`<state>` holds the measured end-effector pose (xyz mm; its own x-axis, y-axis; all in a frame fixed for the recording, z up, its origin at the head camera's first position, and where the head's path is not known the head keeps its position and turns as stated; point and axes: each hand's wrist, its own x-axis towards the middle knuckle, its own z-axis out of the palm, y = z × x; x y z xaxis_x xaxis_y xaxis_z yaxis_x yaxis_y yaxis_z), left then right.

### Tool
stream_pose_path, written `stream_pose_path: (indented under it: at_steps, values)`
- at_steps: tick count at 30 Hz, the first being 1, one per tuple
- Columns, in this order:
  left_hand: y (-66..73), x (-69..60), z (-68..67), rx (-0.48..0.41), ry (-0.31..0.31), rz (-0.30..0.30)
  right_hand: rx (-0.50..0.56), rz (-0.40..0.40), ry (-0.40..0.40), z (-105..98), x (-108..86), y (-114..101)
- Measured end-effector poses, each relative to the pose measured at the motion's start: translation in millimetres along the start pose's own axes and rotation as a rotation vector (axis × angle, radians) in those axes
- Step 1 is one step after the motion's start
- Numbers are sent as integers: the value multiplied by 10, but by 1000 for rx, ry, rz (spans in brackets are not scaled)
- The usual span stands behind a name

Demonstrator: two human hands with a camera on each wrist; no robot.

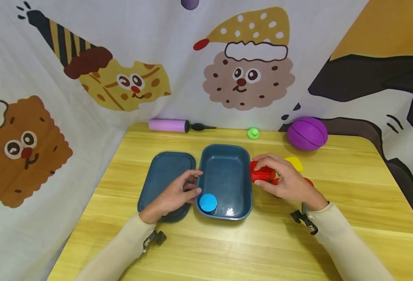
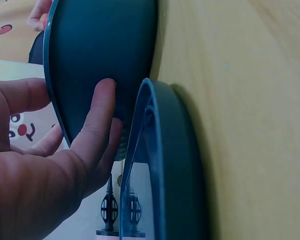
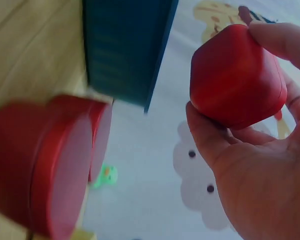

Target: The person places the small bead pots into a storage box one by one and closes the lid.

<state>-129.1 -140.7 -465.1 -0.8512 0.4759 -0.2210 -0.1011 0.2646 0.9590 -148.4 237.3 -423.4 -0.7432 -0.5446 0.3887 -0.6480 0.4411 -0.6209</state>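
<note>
A dark blue rectangular food container [image 1: 226,179] stands on the table with its cavity upward. A small container with a round light-blue lid [image 1: 208,202] sits in its near left corner. My left hand [image 1: 178,191] touches the container's left wall with extended fingers, and the thumb lies at the rim. Beneath that hand lies a flat dark blue lid [image 1: 165,171]. My right hand [image 1: 283,179] pinches a small red box with rounded corners [image 3: 235,75] between thumb and fingers, above the table beside the container's right wall.
More red containers [image 3: 20,160] and a yellow piece [image 1: 295,163] are partly hidden around my right hand. Along the back lie a pink-purple hand pump [image 1: 169,125], a green duck toy [image 1: 253,133] and a purple ball [image 1: 307,134]. Behind the table [image 1: 206,249] hangs a printed cloth.
</note>
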Motion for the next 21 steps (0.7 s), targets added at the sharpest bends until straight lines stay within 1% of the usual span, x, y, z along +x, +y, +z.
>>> stream_pose_path:
  at_steps: [5, 8, 17, 21]
  values:
    - [6, 6, 2, -1, 6, -7, 48, 51, -31, 178, 92, -64]
    - [12, 8, 5, -3, 1, -4, 48, 61, -69, 281, 133, -124]
    - [10, 4, -2, -16, -5, -5, -73, 26, -195, 578, 181, -309]
    - [12, 10, -2, -7, -2, -4, -137, -33, -230, 699, 166, -344]
